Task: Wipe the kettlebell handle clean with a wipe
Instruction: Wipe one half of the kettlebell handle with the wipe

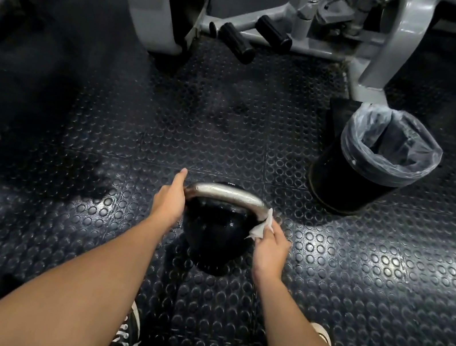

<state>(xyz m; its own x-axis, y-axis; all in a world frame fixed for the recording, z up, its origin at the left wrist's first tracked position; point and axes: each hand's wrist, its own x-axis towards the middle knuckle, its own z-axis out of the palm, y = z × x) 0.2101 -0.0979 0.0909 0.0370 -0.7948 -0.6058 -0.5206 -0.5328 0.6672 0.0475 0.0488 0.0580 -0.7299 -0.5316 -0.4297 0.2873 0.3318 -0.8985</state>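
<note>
A black kettlebell [212, 233] stands on the studded rubber floor, its silver handle [226, 194] arching across the top. My left hand [169, 198] grips the left end of the handle, thumb lying along the outside. My right hand [270, 245] holds a crumpled white wipe [263, 227] and presses it against the right end of the handle where it bends down to the ball. The fingers of my left hand are hidden behind the handle.
A black bin [369, 166] with a clear liner stands on the floor to the right, beyond the kettlebell. A grey gym machine frame [300, 22] with black foot rollers [236, 42] fills the back. My shoes [131, 329] show at the bottom.
</note>
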